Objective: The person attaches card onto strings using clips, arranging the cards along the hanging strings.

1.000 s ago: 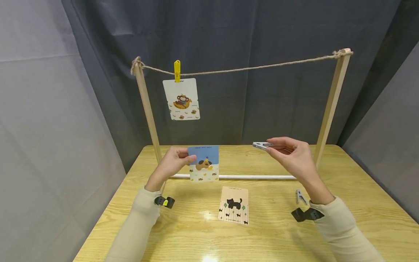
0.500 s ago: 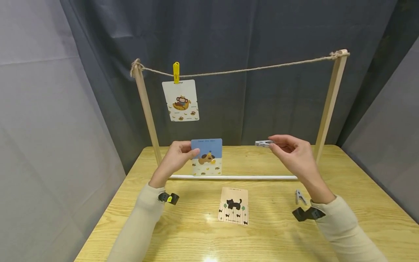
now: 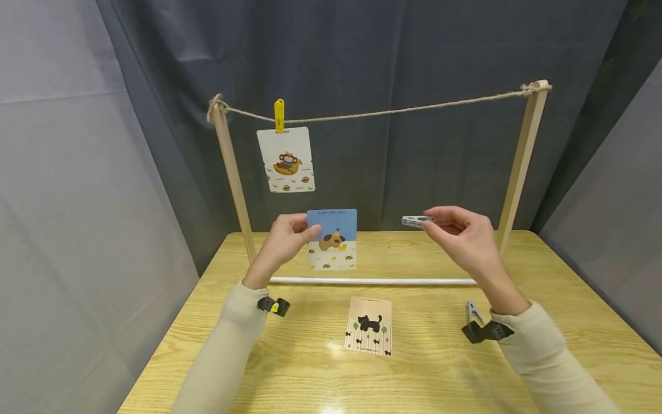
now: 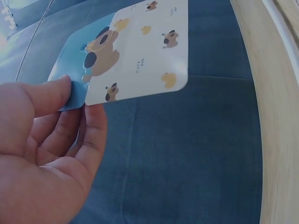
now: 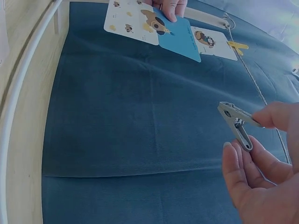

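My left hand (image 3: pixel 287 237) pinches the left edge of a blue and white dog card (image 3: pixel 333 239), thumb in front and fingers behind. The card is upright in the head view, below the rope (image 3: pixel 372 114). Over on the right, my right hand (image 3: pixel 462 233) pinches a grey clothespin (image 3: pixel 416 221) by its handle ends, its nose pointing left toward the card. In the right wrist view the clothespin (image 5: pixel 237 122) sits between thumb and fingertips. A monkey card (image 3: pixel 287 164) hangs from the rope under a yellow clothespin (image 3: pixel 279 116).
A black cat card (image 3: pixel 369 326) lies on the wooden table (image 3: pixel 289 356). Another grey clothespin (image 3: pixel 473 311) lies at the right, partly behind the wrist camera. Wooden posts (image 3: pixel 522 167) carry the rope, and a white bar (image 3: pixel 372 281) runs low between them.
My left hand has raised the dog card and brought it a little to the right. The right hand has risen slightly with the grey clothespin.
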### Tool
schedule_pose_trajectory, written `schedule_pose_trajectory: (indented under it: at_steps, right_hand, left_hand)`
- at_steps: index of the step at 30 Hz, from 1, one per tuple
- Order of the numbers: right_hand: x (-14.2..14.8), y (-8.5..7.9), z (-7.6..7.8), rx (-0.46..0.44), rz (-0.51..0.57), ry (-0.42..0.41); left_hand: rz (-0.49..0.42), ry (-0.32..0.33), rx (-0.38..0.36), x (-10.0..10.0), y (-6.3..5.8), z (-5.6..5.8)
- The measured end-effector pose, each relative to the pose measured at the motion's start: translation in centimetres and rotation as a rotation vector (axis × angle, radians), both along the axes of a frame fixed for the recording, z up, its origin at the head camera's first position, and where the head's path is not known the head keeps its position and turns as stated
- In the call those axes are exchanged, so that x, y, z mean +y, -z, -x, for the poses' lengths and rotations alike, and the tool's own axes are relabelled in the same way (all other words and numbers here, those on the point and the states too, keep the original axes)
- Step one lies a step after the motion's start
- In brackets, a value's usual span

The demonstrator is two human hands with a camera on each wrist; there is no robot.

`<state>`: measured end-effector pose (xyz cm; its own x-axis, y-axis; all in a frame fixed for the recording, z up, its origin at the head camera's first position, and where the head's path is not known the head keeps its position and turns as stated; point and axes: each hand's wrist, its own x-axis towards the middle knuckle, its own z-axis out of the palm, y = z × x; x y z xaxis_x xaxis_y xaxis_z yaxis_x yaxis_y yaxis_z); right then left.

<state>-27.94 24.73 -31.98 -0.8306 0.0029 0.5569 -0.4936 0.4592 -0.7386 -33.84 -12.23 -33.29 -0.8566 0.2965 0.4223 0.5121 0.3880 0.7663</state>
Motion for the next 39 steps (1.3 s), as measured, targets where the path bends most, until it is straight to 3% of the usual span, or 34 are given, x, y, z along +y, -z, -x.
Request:
schedule_pose_trajectory:
  at_steps: [10, 27, 39]
  right_hand:
    - [0.0, -0.9, 0.2, 0.007, -0.001, -0.009]
    - [-0.2, -2.8, 0.5, 0.017, 0.063, -0.051]
    - [-0.5, -4.3, 0.5, 0.072, 0.022, -0.038]
  left_hand:
    - [0.009, -0.026, 0.062, 0.9, -1.1, 0.3]
    - [-0.031, -0.018, 0.089, 2.2, -3.1, 0.6]
    - [-0.066, -0.031, 0.115, 2.9, -4.0, 0.8]
